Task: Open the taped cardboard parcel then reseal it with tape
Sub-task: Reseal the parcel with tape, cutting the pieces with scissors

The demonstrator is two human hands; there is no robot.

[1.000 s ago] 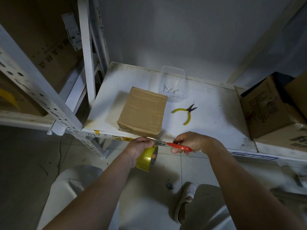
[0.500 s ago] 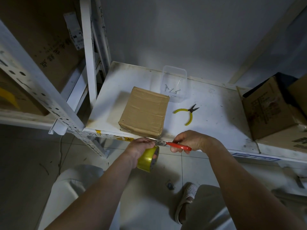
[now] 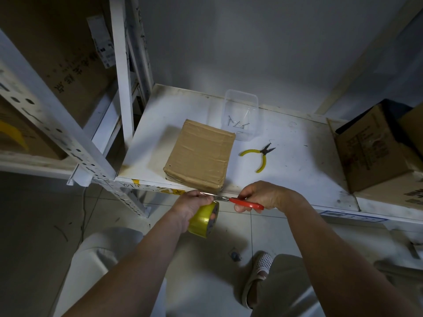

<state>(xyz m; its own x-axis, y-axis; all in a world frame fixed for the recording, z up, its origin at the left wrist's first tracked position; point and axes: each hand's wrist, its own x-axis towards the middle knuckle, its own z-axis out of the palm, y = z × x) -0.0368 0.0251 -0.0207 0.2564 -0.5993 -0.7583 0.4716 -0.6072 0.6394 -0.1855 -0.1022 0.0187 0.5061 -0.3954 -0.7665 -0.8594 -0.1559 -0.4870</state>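
A brown cardboard parcel (image 3: 201, 156), wrapped in tape, lies shut on the white shelf (image 3: 297, 175) near its front edge. Just in front of the shelf edge my left hand (image 3: 192, 205) holds a yellow tape roll (image 3: 203, 219), which hangs below the fingers. My right hand (image 3: 263, 197) grips red-handled scissors (image 3: 246, 202). Their blades point left and meet the left hand's fingertips, right under the parcel's front right corner. A strip of tape between roll and parcel is too thin to make out.
Yellow-handled pliers (image 3: 261, 155) lie on the shelf right of the parcel. A clear plastic tub (image 3: 240, 115) with several nails stands behind it. Open cardboard boxes (image 3: 370, 147) fill the shelf's right end. A white perforated upright (image 3: 57, 124) stands at left. My knees and a sandal show below.
Both hands have stayed at the shelf's front edge with the roll and scissors together. Only the view has shifted a little; the parcel has not moved.
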